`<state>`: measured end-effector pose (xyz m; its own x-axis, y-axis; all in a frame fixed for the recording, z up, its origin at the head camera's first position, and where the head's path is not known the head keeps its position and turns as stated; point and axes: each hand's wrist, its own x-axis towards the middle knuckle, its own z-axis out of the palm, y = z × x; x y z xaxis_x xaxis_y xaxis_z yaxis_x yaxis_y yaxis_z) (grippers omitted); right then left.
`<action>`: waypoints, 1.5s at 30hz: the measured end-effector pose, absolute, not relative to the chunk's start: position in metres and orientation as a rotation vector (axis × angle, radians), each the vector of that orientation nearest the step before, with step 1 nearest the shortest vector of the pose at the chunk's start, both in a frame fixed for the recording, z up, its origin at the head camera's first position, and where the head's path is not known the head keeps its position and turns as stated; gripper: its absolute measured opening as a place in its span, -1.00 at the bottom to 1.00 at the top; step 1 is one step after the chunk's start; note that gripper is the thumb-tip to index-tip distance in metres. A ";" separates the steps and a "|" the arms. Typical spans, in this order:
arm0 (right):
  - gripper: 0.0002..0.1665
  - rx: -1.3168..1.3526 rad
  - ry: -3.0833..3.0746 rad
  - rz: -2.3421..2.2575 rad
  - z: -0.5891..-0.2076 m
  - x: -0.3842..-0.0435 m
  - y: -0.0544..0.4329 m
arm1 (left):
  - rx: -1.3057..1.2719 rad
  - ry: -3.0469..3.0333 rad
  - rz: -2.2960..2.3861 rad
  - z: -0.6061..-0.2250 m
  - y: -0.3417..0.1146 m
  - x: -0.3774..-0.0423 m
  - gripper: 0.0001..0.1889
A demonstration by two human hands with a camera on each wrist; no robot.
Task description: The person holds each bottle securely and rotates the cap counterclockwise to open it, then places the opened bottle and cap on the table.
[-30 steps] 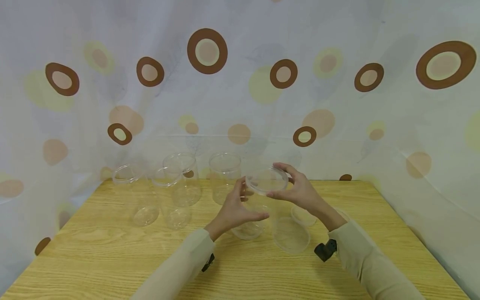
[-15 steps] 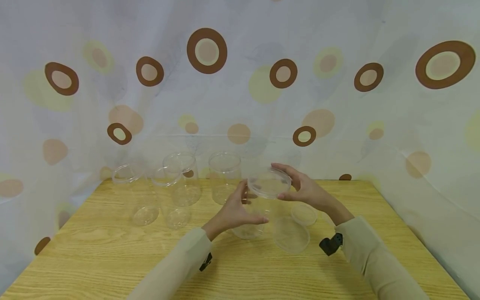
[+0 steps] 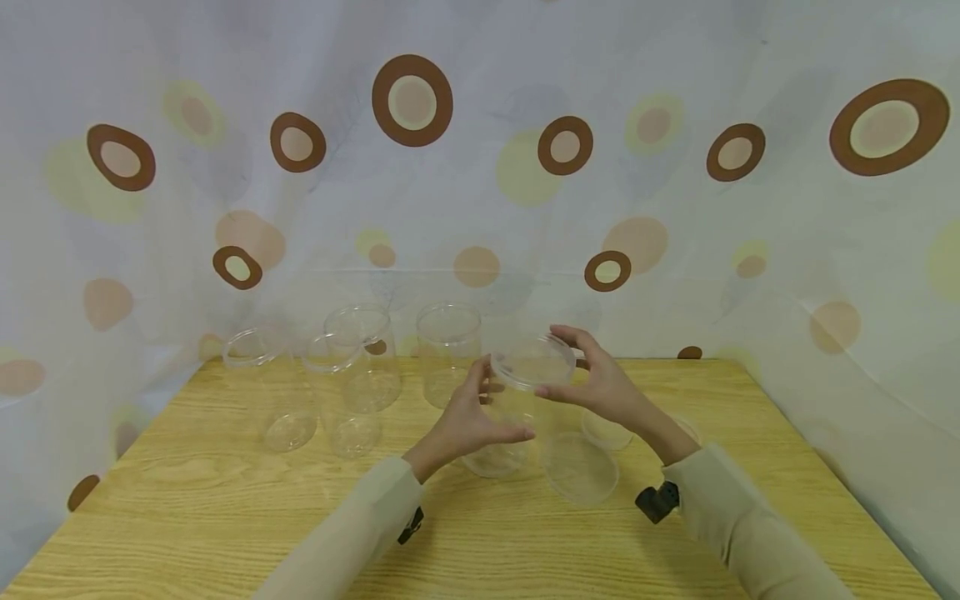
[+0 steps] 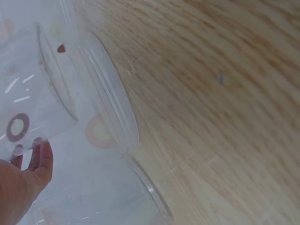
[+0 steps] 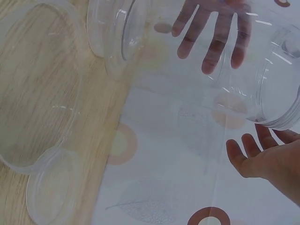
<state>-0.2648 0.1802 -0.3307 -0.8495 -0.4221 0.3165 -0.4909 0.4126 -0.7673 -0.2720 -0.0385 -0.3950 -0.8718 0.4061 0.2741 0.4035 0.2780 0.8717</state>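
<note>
A clear plastic jar stands nearly upright between my hands, its base toward the table. My left hand grips its side, with the thumb in front; in the right wrist view its fingers show through the clear wall. At the top, my right hand holds the edge of a round translucent lid between thumb and fingers. Whether the lid is fully seated, or the base touches the table, I cannot tell. Loose lids lie near the jar: a larger one in front and another behind it.
Several open clear jars stand on the wooden table to the left, among them a back jar and a far-left jar. Another lid is partly hidden behind my right forearm. A patterned curtain hangs behind the table.
My right hand and the lid shifted slightly right, then back left, with the right wrist swinging out and returning. My left hand keeps its hold on the jar, almost still.
</note>
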 end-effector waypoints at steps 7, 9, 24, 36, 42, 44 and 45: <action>-0.12 0.950 -2.583 1.516 -0.330 -0.271 0.187 | 0.845 2.458 1.737 -0.390 -0.039 -0.269 0.07; -0.13 1.044 -2.588 1.561 -0.328 -0.275 0.190 | 0.883 2.424 1.742 -0.384 -0.041 -0.264 0.05; -0.07 1.182 -2.580 1.629 -0.326 -0.280 0.198 | 0.964 2.426 1.728 -0.366 -0.045 -0.252 0.02; -0.03 0.785 -2.554 1.553 -0.328 -0.263 0.177 | 0.909 2.457 1.766 -0.367 -0.044 -0.253 -0.03; -0.10 0.900 -2.567 1.585 -0.327 -0.269 0.183 | 0.949 2.410 1.764 -0.366 -0.046 -0.254 -0.01; -0.13 0.993 -2.569 1.615 -0.327 -0.273 0.188 | 0.965 2.376 1.766 -0.367 -0.047 -0.255 0.00; -0.14 1.044 -2.572 1.637 -0.326 -0.275 0.190 | 0.972 2.360 1.765 -0.367 -0.048 -0.255 0.01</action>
<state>-0.2749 0.1898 -0.3264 -0.7871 -0.5573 0.2644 -0.4754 0.2750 -0.8357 -0.2553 -0.0476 -0.3666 -0.8030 0.4982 0.3270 0.4546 0.1573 0.8767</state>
